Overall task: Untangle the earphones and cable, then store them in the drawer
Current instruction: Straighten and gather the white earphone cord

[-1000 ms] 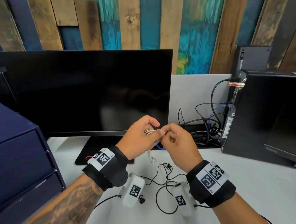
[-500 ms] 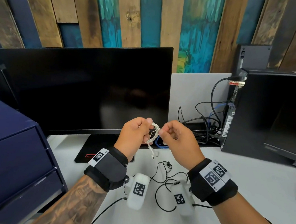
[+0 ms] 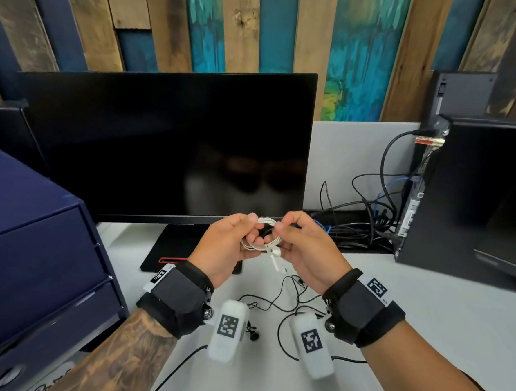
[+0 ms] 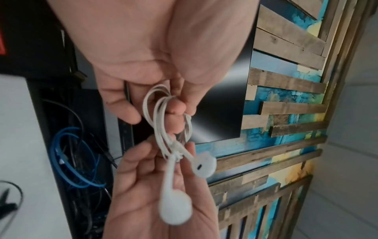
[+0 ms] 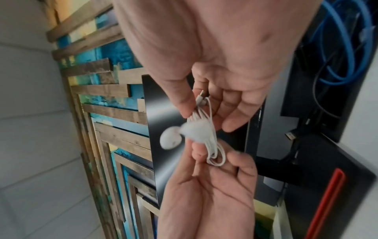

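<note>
Both hands hold a coiled pair of white earphones (image 3: 263, 236) in the air in front of the monitor. My left hand (image 3: 252, 235) has its fingers curled through the cord loops (image 4: 163, 119). My right hand (image 3: 279, 231) pinches the cord between thumb and fingers near the plug (image 5: 201, 95). Two white earbuds (image 4: 175, 207) dangle from a knot over the right palm, and they are blurred in the right wrist view (image 5: 170, 139). A black cable with earphones (image 3: 277, 302) lies loose on the white desk (image 3: 425, 311) below the hands. The dark blue drawer unit (image 3: 35, 257) stands at the left, with its drawers closed.
A black monitor (image 3: 163, 147) stands right behind the hands, on a black base with a red stripe (image 3: 172, 250). A black computer tower (image 3: 477, 193) sits at the right, with black and blue cables (image 3: 370, 220) piled beside it.
The white cord has opened from a tight bundle into a wider loop stretched between the two hands. The earbuds now hang lower.
</note>
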Tool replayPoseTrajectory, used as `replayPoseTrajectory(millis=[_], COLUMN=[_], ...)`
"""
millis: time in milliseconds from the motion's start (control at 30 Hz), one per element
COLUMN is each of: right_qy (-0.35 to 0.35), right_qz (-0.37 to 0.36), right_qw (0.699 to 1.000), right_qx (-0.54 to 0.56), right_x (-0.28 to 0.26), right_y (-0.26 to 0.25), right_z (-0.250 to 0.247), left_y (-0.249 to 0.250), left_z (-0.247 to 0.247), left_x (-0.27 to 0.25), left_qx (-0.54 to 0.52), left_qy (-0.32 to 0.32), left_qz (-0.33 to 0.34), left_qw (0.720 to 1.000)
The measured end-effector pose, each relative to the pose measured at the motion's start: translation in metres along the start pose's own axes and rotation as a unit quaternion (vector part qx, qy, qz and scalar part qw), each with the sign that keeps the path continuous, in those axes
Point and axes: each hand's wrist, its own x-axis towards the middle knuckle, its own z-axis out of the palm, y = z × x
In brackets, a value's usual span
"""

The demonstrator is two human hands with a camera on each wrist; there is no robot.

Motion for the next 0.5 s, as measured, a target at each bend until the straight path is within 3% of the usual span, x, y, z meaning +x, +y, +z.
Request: replayPoseTrajectory(millis=[167, 300, 500], right_qy=[-0.028, -0.036, -0.026], right_qz=[0.053, 0.100, 0.153], right_qw=[0.998, 0.990, 0.975], right_qx=[-0.002, -0.094, -0.157], right_x=[0.009, 0.025, 0.045], right_y=[0.019, 0.038, 0.064], right_z=[0.010, 0.022, 0.038], left_y=[-0.007, -0.014, -0.031], left_z=[-0.028, -0.049, -0.077], left_x=[-0.007, -0.007, -0.004], left_qx=[0.033, 0.126, 0.141], left_qy=[0.006, 0.039, 0.085], left_qz=[-0.027, -0.046, -0.106], left_qw=[0.999, 0.990, 0.981])
